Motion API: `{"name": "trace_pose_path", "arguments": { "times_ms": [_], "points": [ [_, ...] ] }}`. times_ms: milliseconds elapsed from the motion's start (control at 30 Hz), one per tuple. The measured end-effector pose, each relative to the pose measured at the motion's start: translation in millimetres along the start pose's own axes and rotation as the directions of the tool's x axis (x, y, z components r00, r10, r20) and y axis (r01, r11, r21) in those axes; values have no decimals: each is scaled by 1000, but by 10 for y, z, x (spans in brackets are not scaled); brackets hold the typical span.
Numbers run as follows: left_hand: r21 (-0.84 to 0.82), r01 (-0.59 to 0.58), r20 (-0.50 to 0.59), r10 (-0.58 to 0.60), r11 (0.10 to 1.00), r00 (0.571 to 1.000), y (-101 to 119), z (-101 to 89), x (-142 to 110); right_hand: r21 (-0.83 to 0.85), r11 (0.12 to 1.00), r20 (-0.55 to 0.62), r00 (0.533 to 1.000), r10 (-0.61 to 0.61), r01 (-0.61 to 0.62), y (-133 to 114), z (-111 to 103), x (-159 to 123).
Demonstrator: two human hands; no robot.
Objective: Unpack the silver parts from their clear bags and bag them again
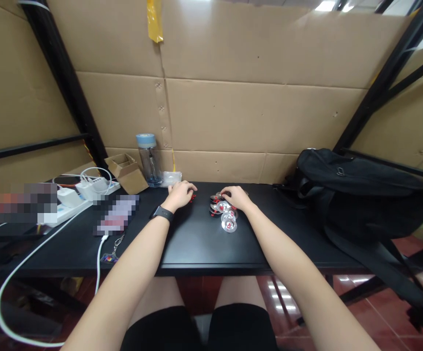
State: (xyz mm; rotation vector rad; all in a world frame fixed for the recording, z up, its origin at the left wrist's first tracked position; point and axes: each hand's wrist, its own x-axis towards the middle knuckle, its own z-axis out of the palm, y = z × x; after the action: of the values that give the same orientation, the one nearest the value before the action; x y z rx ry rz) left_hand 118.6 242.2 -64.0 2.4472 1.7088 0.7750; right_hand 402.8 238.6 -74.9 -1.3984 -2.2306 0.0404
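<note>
My left hand (181, 195) is low over the black table, index finger and thumb apart. Small red pieces (192, 198) show just under its fingertips, partly hidden by the hand. To the right, my right hand (237, 197) has its fingers curled down onto the far side of a pile of small round discs. These discs are shiny, some clear and some metallic, with red centres. One clear disc (229, 224) lies at the near end of the pile, and darker discs (214, 207) are stacked on its left. My right fingertips are partly hidden, seemingly pinching a disc.
At the left are a power strip (59, 212) with white plugs and cables, a phone (118, 214) on a cable, an open cardboard box (126, 173) and a water bottle (150, 163). A black bag (361, 195) occupies the right side. Cardboard panels (233, 112) stand behind.
</note>
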Motion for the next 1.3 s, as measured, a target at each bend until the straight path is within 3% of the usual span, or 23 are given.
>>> {"name": "trace_pose_path", "arguments": {
  "times_ms": [467,567,733,933,1100,1300],
  "points": [
    [-52,-79,7,79,996,997,272,55,-27,-115,982,23,988,154,-150,90,21,76],
    [-59,-89,13,90,994,996,317,61,-47,-73,985,12,987,158,-157,99,20,64],
    [-89,-113,25,116,990,993,380,59,-74,22,964,-110,957,267,-266,151,-35,70],
    [-175,-209,-43,205,962,978,508,61,-124,200,953,-158,953,259,-225,83,-87,77],
    [-227,-228,-192,186,947,964,631,81,-156,604,791,-102,976,195,-94,-206,22,28],
    [-258,-212,-263,143,943,954,602,57,-143,794,601,-5,987,162,-95,-472,94,-17]
  ]
}}
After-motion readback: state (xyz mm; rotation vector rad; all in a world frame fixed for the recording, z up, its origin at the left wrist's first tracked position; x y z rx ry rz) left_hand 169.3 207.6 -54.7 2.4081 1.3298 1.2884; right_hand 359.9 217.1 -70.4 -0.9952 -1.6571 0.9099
